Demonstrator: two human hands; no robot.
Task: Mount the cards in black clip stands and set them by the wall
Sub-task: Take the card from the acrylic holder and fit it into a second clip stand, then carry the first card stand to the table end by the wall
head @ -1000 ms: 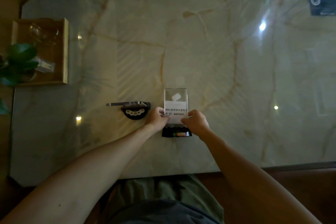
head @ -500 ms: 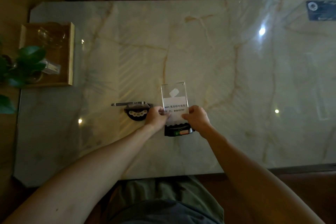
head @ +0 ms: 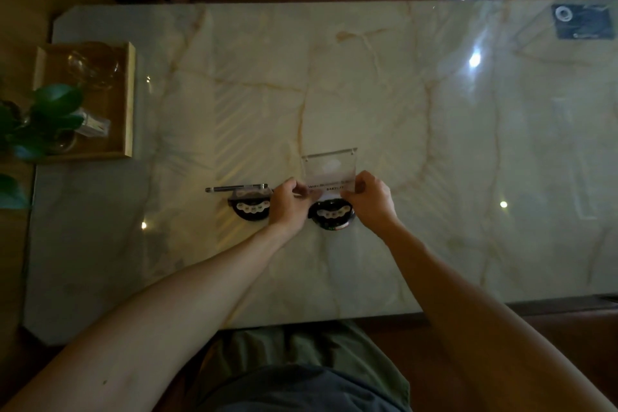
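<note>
A clear acrylic card (head: 331,170) with a white printed strip stands tilted in a black half-round clip stand (head: 332,216) on the marble table (head: 434,144). My left hand (head: 289,206) pinches the card's lower left edge and my right hand (head: 371,199) pinches its lower right edge. To the left sits a second black clip stand (head: 250,209); the card in it shows only as a thin dark edge (head: 235,188).
A wooden tray (head: 128,100) with glassware sits at the table's left end, with green plant leaves (head: 50,114) over it. A dark blue card (head: 580,22) lies at the far right corner. The table's near edge runs just before my lap.
The card and its stand have tipped away from me, so the card looks shorter and the stand's top face with pale dots now shows. Both hands stayed on the card's lower edges.
</note>
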